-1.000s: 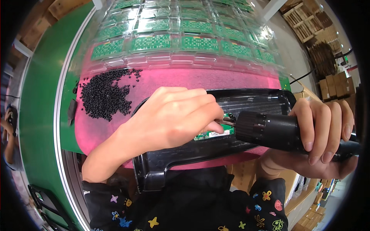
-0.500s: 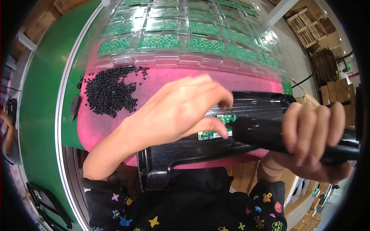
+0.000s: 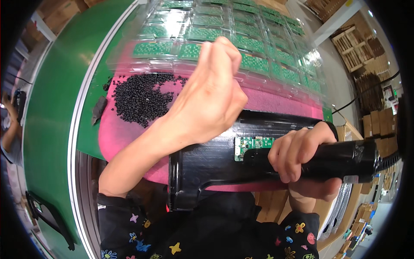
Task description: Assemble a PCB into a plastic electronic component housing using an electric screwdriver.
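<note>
My right hand (image 3: 297, 151) is wrapped round a thick black electric screwdriver (image 3: 340, 159), its cord running off to the right. The tool's narrower front end lies over a small green circuit board (image 3: 239, 149), hiding part of it and the bit. That board sits in a long black plastic housing (image 3: 207, 162) on the pink mat. Above the housing's far left part, my left hand (image 3: 211, 95) is raised with its fingers curled together; what they hold, if anything, is hidden. Beyond my left wrist lies a loose pile of small black screws (image 3: 142, 101).
Clear plastic trays (image 3: 254, 80) with several green circuit boards fill the far side. A dark grey lump (image 3: 99, 110) lies left of the pink mat (image 3: 284, 103). Another black plastic part (image 3: 51, 220) rests at the lower left. Cardboard boxes (image 3: 379, 123) stand at the right.
My left hand has left the screwdriver's tip and risen away, its fingers curling in. My right hand and the screwdriver have shifted left over the board. The whole view has shifted slightly.
</note>
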